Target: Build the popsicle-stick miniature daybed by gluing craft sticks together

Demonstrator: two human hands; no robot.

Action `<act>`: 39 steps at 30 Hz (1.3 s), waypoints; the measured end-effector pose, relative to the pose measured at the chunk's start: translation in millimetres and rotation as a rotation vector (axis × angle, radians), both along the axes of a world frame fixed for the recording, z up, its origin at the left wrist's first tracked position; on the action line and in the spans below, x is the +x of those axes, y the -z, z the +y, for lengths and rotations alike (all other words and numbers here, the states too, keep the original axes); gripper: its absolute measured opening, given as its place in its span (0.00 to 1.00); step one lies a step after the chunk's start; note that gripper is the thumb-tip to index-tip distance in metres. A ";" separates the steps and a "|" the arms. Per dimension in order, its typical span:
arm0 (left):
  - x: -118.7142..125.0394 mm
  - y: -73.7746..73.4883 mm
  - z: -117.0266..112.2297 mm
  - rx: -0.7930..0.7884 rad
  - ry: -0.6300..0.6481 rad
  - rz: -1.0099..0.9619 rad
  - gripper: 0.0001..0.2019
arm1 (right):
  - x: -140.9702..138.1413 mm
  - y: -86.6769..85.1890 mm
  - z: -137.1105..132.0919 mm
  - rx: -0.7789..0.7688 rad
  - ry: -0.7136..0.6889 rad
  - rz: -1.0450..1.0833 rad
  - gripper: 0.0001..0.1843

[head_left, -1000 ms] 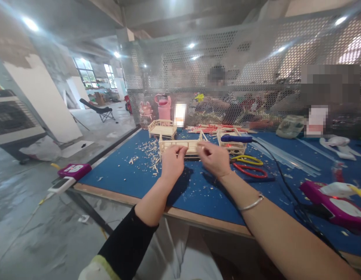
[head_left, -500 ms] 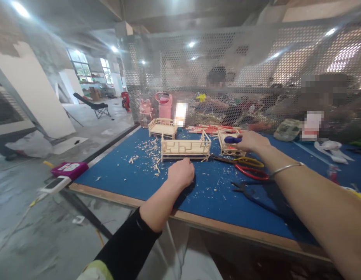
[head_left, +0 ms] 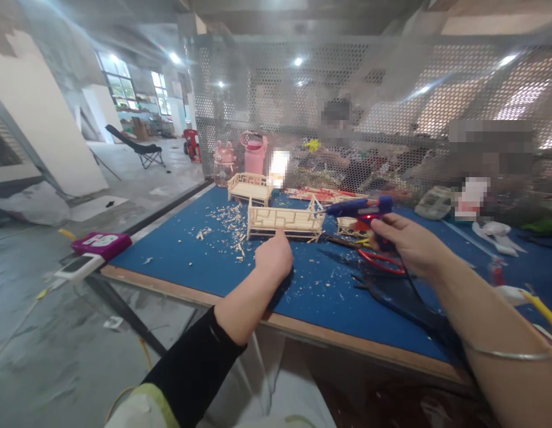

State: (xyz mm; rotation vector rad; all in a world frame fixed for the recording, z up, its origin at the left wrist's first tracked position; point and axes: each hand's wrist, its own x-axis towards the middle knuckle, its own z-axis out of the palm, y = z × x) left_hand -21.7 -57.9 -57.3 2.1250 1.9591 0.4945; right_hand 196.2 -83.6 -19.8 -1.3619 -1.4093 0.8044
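A: Biggest first, quick.
B: Perforated screen (head_left: 276, 89), upright across the back. Then the table (head_left: 204, 273), blue top.
A: Hands?
B: Right hand (head_left: 412, 244): over the right part of the table, fingers wrapped round the handle of a blue glue gun. Left hand (head_left: 274, 257): low, in front of the middle, index finger stretched forward, other fingers curled in.
A: Left pinching anything?
B: Can't tell, thumb's not clear. Index tip is at the lower front rail of the wooden frame, looks like contact.
A: And that wooden frame (head_left: 284, 222)?
B: Upright mid-table, pale sticks, bed-like, railed front, directly beyond the left hand.
A: Glue gun (head_left: 358, 208)?
B: Held above the table, nozzle pointing left at the frame's right end. Touching or just beside, can't tell.
A: Next down.
B: Red-handled tool (head_left: 382, 263), lying under and in front of the gun, partly blocked. Bundle of reddish sticks (head_left: 327, 195), toward the back, near the screen.
A: Smaller?
B: Second frame (head_left: 249, 190), behind and left of the middle one. Third frame (head_left: 346, 226), to the right, mostly hidden by gun and hand. Pink cup (head_left: 255, 157), behind the second frame.
A: Smallest?
B: Wood scraps (head_left: 233, 221), scattered left of the middle frame.
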 end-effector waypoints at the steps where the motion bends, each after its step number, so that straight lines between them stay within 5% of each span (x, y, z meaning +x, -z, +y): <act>1: -0.3 0.2 0.3 -0.003 0.003 0.005 0.18 | -5.2 2.9 -2.8 0.017 -0.017 -0.070 0.24; 11: -0.7 0.1 1.8 -0.025 0.011 0.028 0.17 | -32.7 10.9 4.8 0.182 0.091 -0.485 0.19; 39: -1.6 0.2 0.6 -0.024 0.024 0.028 0.18 | -36.8 12.7 10.4 0.203 0.146 -0.562 0.22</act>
